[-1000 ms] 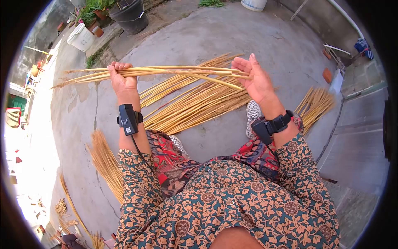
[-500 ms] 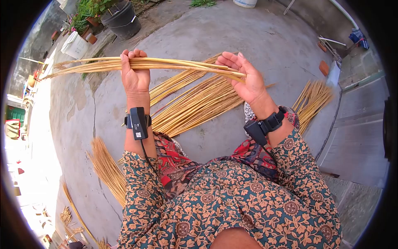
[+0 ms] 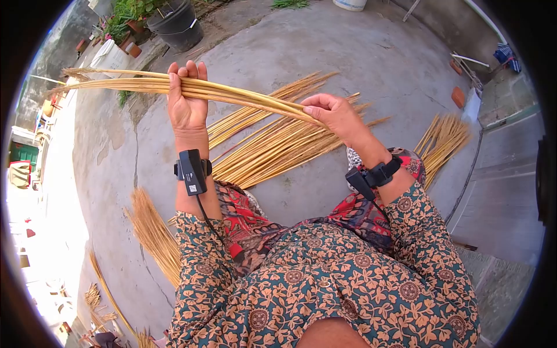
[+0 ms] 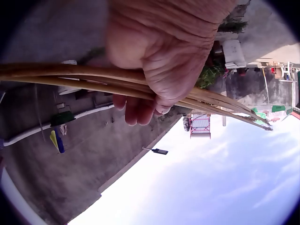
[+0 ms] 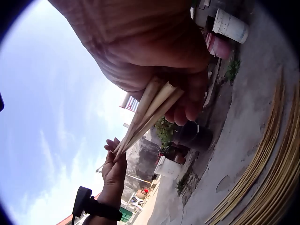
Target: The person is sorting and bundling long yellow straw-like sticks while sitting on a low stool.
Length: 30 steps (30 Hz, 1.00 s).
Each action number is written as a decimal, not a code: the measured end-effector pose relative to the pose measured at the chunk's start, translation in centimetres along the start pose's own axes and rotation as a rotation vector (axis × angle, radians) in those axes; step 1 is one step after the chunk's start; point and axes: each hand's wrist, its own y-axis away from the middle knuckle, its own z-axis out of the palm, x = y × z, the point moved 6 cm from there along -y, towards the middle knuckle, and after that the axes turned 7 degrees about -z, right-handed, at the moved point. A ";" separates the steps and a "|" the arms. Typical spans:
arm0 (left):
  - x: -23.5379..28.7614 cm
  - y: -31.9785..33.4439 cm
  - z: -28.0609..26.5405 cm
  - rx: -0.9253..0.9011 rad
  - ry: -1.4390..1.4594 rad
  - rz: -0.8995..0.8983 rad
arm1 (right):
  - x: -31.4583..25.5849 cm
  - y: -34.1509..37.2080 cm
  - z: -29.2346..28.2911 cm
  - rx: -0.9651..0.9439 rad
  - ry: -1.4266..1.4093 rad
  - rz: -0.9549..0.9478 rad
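Observation:
A small bundle of straw-yellow stalks (image 3: 238,91) with feathery heads at its left end is held up across the front of the body. Near the feathery end, my left hand (image 3: 188,104) grips it, thumb in front and fingers wrapped behind. My right hand (image 3: 336,119) holds the bare cut ends with thumb and curled fingers. In the right wrist view the pale cut ends (image 5: 161,96) of several stalks poke out under the right palm. The left wrist view shows the stalks (image 4: 117,82) passing beneath the left thumb.
Stalks (image 3: 278,151) lie spread on the concrete floor (image 3: 278,58) beyond the feet. Another bundle (image 3: 444,139) lies at the right, and one more (image 3: 154,232) at the left by the sleeve. A black bucket (image 3: 177,29) and a white bucket (image 3: 110,58) stand far left.
My right hand has gone from spread fingers at the cut ends to holding them. The left hand rose and moved slightly right, and the bundle now slopes down toward the right.

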 end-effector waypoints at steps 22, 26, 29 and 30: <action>1.2 -0.2 -0.5 -0.035 -0.094 0.045 | 1.6 0.7 -0.6 0.145 -0.837 0.364; 0.7 0.0 0.2 0.027 -0.148 0.034 | 1.6 0.3 0.1 -0.005 -0.200 0.184; 0.3 -0.1 -0.3 0.032 -0.104 -0.007 | 1.2 -0.3 0.6 -0.238 0.168 0.041; 0.0 0.0 -0.1 0.041 -0.120 -0.029 | 0.5 0.0 0.7 -0.278 0.287 0.057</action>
